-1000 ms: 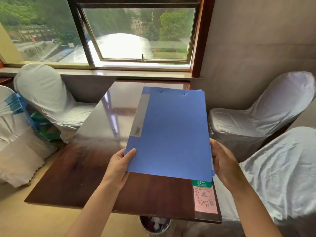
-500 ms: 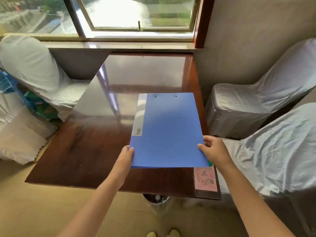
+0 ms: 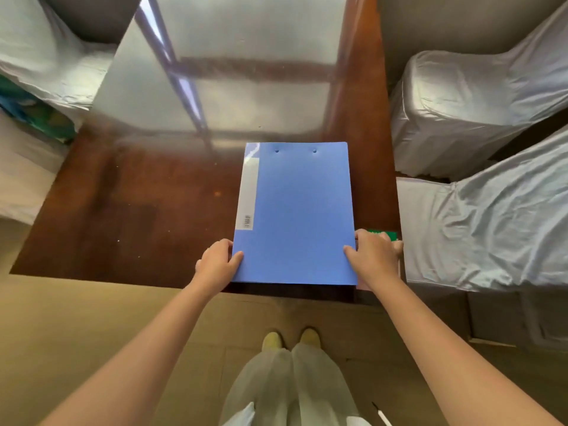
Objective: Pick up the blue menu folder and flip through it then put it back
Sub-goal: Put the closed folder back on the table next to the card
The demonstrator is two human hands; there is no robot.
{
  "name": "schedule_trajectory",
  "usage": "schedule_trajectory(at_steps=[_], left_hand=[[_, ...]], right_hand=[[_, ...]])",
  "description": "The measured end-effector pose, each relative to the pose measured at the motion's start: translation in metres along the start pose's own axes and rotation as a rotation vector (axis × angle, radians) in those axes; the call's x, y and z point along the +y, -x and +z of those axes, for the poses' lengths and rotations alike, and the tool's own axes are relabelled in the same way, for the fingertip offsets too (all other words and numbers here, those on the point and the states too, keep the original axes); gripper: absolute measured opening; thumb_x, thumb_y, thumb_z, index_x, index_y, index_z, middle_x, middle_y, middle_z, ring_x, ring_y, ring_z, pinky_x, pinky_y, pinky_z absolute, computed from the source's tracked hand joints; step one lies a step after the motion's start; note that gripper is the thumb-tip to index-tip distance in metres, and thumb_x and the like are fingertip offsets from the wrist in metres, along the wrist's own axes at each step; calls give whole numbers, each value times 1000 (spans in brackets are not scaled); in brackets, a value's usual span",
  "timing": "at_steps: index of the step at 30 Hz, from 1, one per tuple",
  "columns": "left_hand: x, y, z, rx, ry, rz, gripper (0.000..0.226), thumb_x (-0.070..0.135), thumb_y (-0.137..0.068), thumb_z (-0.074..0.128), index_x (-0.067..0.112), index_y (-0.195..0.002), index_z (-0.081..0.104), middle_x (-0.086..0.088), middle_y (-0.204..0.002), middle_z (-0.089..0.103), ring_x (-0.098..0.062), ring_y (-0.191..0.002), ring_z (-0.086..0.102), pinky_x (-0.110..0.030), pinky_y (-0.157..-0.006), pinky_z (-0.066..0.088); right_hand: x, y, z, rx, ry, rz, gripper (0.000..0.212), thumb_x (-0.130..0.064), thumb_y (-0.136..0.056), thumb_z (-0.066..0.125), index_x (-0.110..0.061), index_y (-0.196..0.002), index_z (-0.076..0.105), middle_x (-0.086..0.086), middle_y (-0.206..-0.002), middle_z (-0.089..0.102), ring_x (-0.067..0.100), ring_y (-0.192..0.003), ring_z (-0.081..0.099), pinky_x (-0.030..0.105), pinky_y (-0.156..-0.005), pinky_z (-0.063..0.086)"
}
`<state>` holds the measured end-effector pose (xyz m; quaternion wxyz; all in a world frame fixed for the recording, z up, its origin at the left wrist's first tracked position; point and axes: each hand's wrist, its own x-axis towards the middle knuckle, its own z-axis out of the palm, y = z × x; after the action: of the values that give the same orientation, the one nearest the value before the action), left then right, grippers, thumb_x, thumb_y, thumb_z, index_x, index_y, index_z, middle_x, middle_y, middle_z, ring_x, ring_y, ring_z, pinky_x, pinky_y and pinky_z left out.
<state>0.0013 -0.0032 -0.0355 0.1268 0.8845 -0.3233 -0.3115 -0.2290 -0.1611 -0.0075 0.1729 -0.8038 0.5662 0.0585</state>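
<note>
The closed blue menu folder (image 3: 296,213) is lying on the wooden table (image 3: 129,216). The left hand (image 3: 216,263) and right hand (image 3: 375,255) are pinching its near corners, thumbs on top.

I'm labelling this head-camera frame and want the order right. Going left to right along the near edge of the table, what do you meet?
Bare dark wooden table → left hand → blue menu folder → right hand → white-covered chair.
</note>
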Motion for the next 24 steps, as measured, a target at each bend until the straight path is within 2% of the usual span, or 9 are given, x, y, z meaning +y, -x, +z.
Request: schedule_trajectory(at_steps=[4,6,8,10,12,13,15,21,24], left_hand=[[-1,0,1,70,12,20,20,35,-87,61,19,-96,52,-5,-96,59,-20,-82,58,-45,-74,54],[-1,0,1,142,-22,49,46,35,-81,68,16,-118,48,-9,-112,57,-24,-96,58,-47,-81,54],[1,7,1,252,-74,166,72,38,-76,73,16,-134,37,-11,-129,51,-27,-115,51,-47,-92,49],[3,17,5,289,-174,409,85,43,-71,75,19,-140,30,-10,-143,42,-29,-131,38,-49,-101,39],[5,28,14,198,-378,608,94,53,-68,72,27,-144,23,-8,-154,27,-29,-143,19,-54,-109,25],[5,31,19,135,-471,652,95,57,-68,69,30,-145,19,-6,-157,19,-27,-144,10,-55,-111,20],[3,33,29,41,-559,641,93,58,-72,66,31,-146,16,-4,-158,11,-26,-144,1,-55,-114,14],[0,30,32,46,-601,624,76,51,-78,66,29,-142,32,-5,-154,29,-28,-142,21,-51,-112,23],[1,31,31,50,-616,626,80,56,-73,68,27,-140,36,-5,-152,32,-28,-141,25,-51,-111,26]], right_hand=[[2,8,2,-1,117,-40,26,-37,-89,52,-13,-92,63,6,-94,68,26,-94,55,40,-87,35],[1,13,-1,72,204,-76,31,-42,-88,53,-14,-95,64,6,-96,68,24,-94,56,40,-85,38],[0,20,-3,151,208,-164,43,-45,-84,58,-13,-113,59,9,-110,64,27,-103,55,41,-86,40],[-1,30,2,104,179,-331,69,-49,-81,62,-15,-136,39,13,-139,46,33,-129,39,47,-101,35],[-3,39,14,-27,212,-481,86,-54,-81,58,-19,-147,14,10,-158,13,29,-145,6,50,-114,13],[-4,42,21,-83,243,-524,89,-55,-83,55,-20,-147,6,8,-159,2,26,-145,-4,49,-115,5],[-4,44,35,-145,293,-559,88,-54,-85,52,-18,-147,2,9,-159,-2,25,-145,-7,47,-116,0],[-2,49,54,-196,217,-522,78,-42,-89,54,-13,-147,10,11,-158,8,26,-145,5,38,-115,18],[-1,52,56,-228,206,-534,82,-41,-88,57,-13,-147,7,11,-158,3,26,-145,1,37,-114,19]])
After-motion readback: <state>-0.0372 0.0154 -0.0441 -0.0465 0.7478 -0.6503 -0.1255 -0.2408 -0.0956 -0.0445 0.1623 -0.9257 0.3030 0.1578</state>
